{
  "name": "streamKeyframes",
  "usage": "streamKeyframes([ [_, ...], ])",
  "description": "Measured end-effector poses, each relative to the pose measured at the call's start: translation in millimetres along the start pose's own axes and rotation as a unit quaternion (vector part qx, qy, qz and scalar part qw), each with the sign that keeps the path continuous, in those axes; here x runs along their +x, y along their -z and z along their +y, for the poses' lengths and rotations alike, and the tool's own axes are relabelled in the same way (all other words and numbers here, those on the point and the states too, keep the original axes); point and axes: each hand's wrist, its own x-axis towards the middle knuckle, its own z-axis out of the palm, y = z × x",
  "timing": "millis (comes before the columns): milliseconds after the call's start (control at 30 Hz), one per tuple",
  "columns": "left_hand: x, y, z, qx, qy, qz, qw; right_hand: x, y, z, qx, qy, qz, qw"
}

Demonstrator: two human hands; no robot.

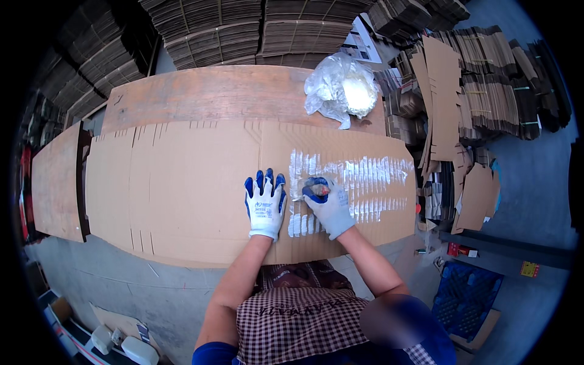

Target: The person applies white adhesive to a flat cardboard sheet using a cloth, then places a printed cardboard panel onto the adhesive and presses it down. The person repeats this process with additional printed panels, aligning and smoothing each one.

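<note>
A large flat cardboard sheet (182,182) lies across the wooden table. My left hand (265,207), in a white glove with blue fingertips, rests flat on the sheet near a crease, fingers spread. My right hand (330,207), gloved alike, is closed around a small greyish tool with a reddish end (320,190); the glove hides much of it, so I cannot tell its kind. It is held over shiny white stripes (371,171) that run in two rows on the sheet's right part, broken near my right hand. Several short slits mark the sheet's edges.
A crumpled clear plastic bag with a white mass in it (350,91) sits on the wooden table (207,91) at the back right. Bundled cardboard stacks (213,39) stand behind. Upright cardboard pieces (443,97) lean at the right. A blue pallet (467,298) lies on the floor.
</note>
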Motion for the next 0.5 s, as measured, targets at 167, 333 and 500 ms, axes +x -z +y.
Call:
streamKeyframes([
  [167,-2.5,-3.5,-1.8,0.016,-0.002,-0.014,1.000,-18.9,-6.8,-0.1,-0.045,0.009,0.006,0.999],
  [333,0.3,1.1,1.6,-0.011,0.000,-0.001,1.000,-43.1,-11.6,8.0,-0.025,0.018,-0.001,1.000],
  [500,-0.6,-0.7,-1.1,-0.008,-0.002,0.001,1.000,-60.6,-9.7,1.8,-0.017,0.010,0.019,1.000],
])
